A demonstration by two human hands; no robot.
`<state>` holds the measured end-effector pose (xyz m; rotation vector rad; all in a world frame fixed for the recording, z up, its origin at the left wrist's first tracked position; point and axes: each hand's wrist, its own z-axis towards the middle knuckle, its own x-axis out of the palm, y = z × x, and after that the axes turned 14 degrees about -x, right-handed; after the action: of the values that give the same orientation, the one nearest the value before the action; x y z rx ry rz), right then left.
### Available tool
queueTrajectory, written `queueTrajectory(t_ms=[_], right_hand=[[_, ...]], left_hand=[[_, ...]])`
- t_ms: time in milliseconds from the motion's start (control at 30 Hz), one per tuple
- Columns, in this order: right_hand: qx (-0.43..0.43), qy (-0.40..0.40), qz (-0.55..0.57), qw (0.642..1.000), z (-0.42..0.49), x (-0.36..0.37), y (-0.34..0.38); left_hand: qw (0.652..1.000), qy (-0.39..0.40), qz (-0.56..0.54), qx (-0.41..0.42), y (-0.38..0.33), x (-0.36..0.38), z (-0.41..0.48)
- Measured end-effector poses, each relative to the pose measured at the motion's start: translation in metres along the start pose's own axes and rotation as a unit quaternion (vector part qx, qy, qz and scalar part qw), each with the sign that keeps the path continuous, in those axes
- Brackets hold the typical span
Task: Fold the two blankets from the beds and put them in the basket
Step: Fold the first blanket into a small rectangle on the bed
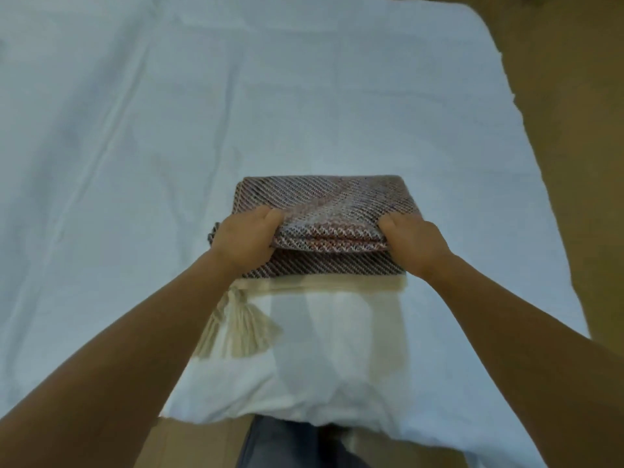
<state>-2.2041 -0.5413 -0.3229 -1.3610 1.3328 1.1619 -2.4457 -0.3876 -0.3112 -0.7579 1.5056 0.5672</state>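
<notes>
A woven blanket (324,197) with dark red, black and white diagonal stripes lies folded into a small thick rectangle on the white bed sheet (135,130). Its cream border and cream tassels (236,325) stick out at the near edge. My left hand (244,239) grips the near left corner of the upper folded layers. My right hand (413,243) grips the near right corner of the same layers. Those layers are lifted slightly above the bottom layer. No basket and no second blanket are in view.
The bed fills most of the view, its right edge (553,231) running diagonally beside brown floor (591,130). My legs in dark jeans (287,444) stand at the bed's near edge.
</notes>
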Motion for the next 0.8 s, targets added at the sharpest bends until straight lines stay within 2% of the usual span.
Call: queueTrajectory(t_ms=[100, 200, 367, 567, 633, 800], right_hand=[[-0.027, 0.012, 0.004, 1.0, -0.022, 0.025, 0.019], [-0.025, 0.034, 0.013, 0.999, -0.034, 0.052, 0.035], [-0.001, 0.059, 0.017, 0.998, -0.035, 0.082, 0.049], [0.026, 0.065, 0.039, 0.997, -0.026, 0.098, 0.05], [0.032, 0.066, 0.063, 0.995, -0.023, 0.097, 0.046], [0.034, 0.029, 0.053, 0.998, -0.002, 0.078, 0.026]], left_hand=[[0.998, 0.024, -0.007, -0.06, 0.004, 0.029, -0.041], [0.993, 0.062, 0.036, -0.089, 0.006, 0.057, -0.063], [0.986, 0.075, 0.086, -0.123, 0.005, 0.086, -0.063], [0.98, 0.095, 0.082, -0.156, 0.004, 0.103, -0.056], [0.981, 0.09, 0.065, -0.16, 0.007, 0.102, -0.05], [0.991, 0.011, 0.043, -0.128, 0.019, 0.084, -0.026]])
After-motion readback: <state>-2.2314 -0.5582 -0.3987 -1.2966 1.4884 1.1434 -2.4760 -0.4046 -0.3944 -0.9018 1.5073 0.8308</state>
